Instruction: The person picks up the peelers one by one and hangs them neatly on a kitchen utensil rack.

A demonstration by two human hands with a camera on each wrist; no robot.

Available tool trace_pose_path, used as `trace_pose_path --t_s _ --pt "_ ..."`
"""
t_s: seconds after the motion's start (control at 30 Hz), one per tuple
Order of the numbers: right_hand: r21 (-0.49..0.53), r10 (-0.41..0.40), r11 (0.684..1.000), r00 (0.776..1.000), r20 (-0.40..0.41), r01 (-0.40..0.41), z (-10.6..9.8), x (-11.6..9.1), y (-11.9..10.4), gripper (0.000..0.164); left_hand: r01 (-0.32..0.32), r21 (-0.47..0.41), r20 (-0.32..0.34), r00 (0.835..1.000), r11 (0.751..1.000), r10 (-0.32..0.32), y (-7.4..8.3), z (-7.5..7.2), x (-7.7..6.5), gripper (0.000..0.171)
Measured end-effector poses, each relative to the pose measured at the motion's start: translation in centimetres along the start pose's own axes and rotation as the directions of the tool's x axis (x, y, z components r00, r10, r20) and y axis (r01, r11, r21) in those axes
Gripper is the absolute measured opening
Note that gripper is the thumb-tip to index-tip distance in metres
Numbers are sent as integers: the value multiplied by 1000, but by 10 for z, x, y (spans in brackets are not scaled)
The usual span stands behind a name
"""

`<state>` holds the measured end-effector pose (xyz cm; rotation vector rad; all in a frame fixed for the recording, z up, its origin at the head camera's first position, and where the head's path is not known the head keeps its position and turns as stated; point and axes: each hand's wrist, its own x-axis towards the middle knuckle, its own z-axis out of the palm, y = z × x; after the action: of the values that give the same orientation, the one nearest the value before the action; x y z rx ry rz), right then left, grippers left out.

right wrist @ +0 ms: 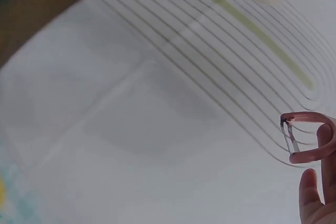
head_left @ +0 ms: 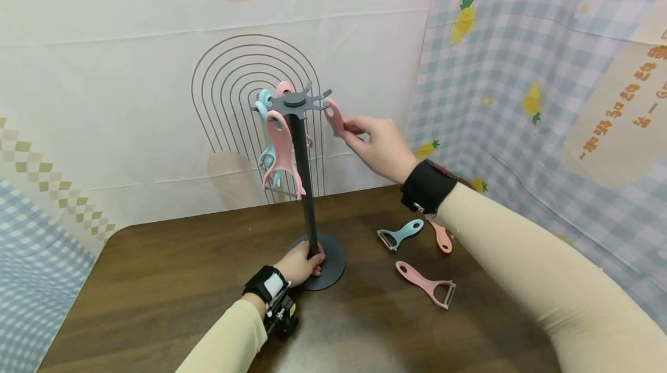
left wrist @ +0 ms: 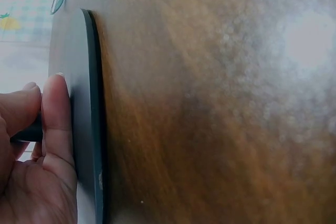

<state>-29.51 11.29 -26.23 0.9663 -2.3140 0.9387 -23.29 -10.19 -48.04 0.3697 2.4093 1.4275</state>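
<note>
A dark grey stand (head_left: 306, 187) with a hooked top rises from the table. Low on its pole, just above the round base (left wrist: 86, 129), my left hand (head_left: 301, 264) grips it. My right hand (head_left: 379, 144) pinches a pink peeler (head_left: 334, 117) by its head end, its handle hole at a hook on the stand's right side. The right wrist view shows that peeler's blade end (right wrist: 307, 137) beside my fingers. Another pink peeler (head_left: 282, 147) hangs at the front of the stand; blue peelers (head_left: 267, 156) and a further pink one (head_left: 283, 88) hang behind it.
On the table (head_left: 182, 280), right of the base, lie a blue peeler (head_left: 401, 234), a pink peeler (head_left: 426, 283) and an orange peeler (head_left: 442, 238) partly hidden by my right arm. A patterned cloth (head_left: 365, 54) hangs behind and along the sides.
</note>
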Motion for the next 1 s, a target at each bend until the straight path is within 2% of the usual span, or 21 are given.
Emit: trace_pose_path --t_s 0.17,0.4,0.67,1.0 --pt "4 -35 999 999 -30 35 -8 18 -14 21 1 6 5 1000 1000 -1 -2 -1 0 11" --pt "6 -51 999 998 -45 51 -15 30 -25 20 -15 34 13 1000 999 14 -3 -1 1 10" --pt "-25 -51 998 998 -44 50 -15 34 -32 21 -25 29 6 1000 999 25 1 -3 -1 10" --pt "-45 -66 997 998 -25 64 -15 32 -36 19 -25 40 13 1000 999 24 -2 -2 0 10"
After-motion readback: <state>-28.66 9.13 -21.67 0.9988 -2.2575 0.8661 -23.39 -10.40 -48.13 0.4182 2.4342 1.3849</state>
